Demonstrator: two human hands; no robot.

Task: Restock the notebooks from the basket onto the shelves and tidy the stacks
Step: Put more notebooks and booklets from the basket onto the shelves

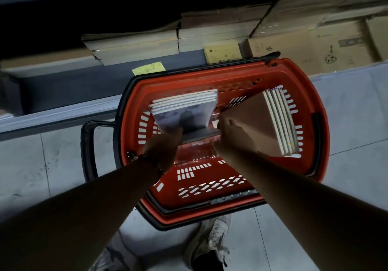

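Two notebook stacks (184, 111) over red basket (210, 191) (each hand's (165, 144) grip closed on one).

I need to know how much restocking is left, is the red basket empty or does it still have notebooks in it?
Not empty. Two notebook bundles are in the red basket, one at each hand. Its near half shows bare floor.

A: Basket (222, 75)?
B: Red, slotted, on the floor; 2 notebook stacks above it.
A: Stacks?
B: Grey stack (184, 109) left; brown stack (262, 121) right, tilted.
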